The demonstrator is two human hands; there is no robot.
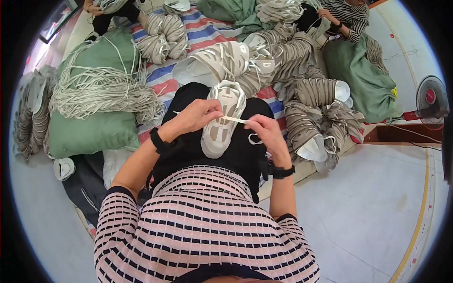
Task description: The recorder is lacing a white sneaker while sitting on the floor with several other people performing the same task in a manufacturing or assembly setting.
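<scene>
A beige and white shoe upper (218, 137) lies across my lap, its toe pointing toward me. Above its middle, a pale shoelace (234, 120) is stretched taut between my two hands. My left hand (203, 114) pinches one end at the shoe's left side. At the other end, my right hand (267, 131) grips the lace between thumb and fingers, just off the shoe's right side. A loop of lace hangs below my right hand. Both wrists wear dark bands.
A bundle of loose laces (101, 92) rests on a green sack (94, 134) at left. Stacked shoe uppers (292, 54) lie ahead and right on a striped sheet (163, 73). Another green sack (351, 70) and a fan (430, 96) stand at right. Two people sit at the far side.
</scene>
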